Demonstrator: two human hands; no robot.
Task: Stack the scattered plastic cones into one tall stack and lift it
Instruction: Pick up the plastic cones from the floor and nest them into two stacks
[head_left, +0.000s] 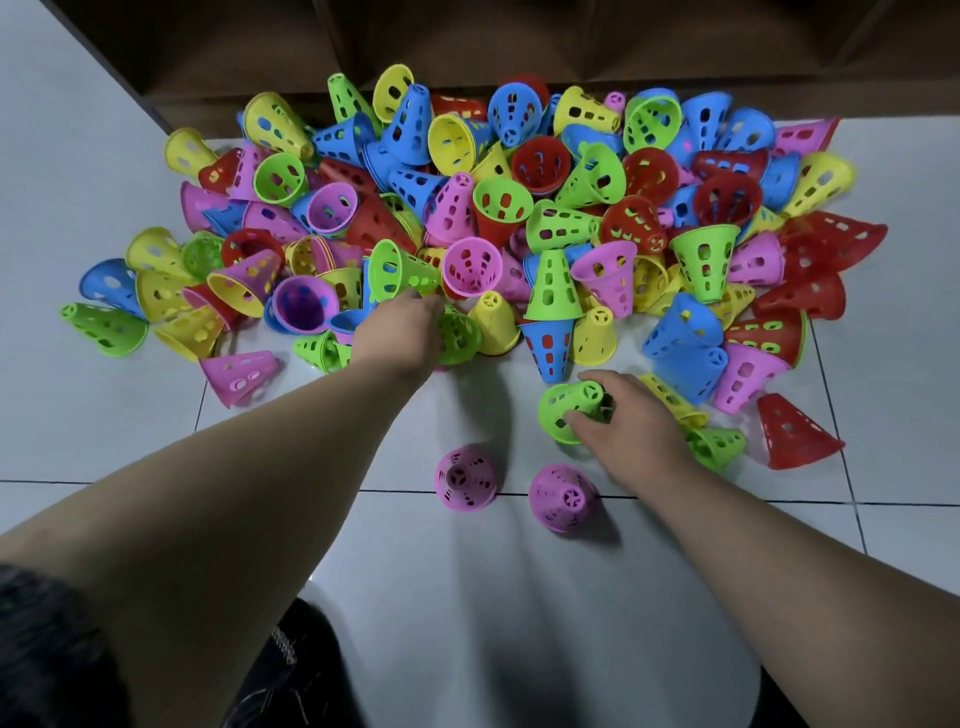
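Nearest, a pink cone (465, 486) and a second pink cone (563, 498) stood upright on the tiled floor (519, 597), just below the right hand (631, 434). That hand clutched a green cone (566, 408) lying on its side. Farther off, the left hand (402, 332) reached another green cone (460, 338) at the near edge of the heap of cones (519, 208); whether it clasped that cone could not be told.
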